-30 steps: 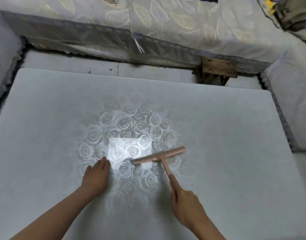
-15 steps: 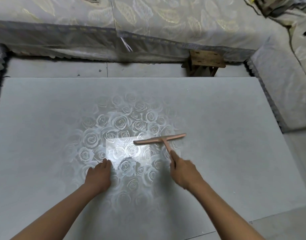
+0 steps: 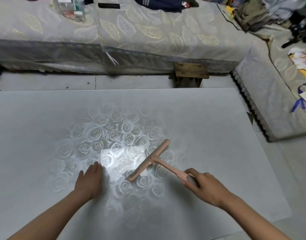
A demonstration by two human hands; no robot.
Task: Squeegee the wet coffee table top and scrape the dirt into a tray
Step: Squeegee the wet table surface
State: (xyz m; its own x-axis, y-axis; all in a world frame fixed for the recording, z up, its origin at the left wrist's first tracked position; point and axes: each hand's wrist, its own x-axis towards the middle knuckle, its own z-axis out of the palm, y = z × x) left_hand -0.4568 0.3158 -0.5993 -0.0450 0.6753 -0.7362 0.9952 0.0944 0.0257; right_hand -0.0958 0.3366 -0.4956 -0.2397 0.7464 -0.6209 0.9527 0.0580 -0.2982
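I see my right hand [image 3: 206,186] curled round the end of the handle of a pink T-shaped squeegee [image 3: 154,160], over the near right part of the coffee table top [image 3: 209,135]. The handle slants away from the hand toward the table top's middle. The blade bar lies diagonally, its far end pointing toward the table top's far right and its near end low against the surface. I cannot tell whether the whole edge is touching.

My left hand [image 3: 89,182] grasps nothing. It lies palm down on the table top, left of centre near the near edge, with the fingers straight and close together. Rose patterns and a bright patch of glare show on the grey surface between the left hand and the blade.

Beyond the table top's far edge a small wooden stool [image 3: 190,73] stands on the floor against a cloth-covered sofa [image 3: 148,35], which also runs along the table top's right side.
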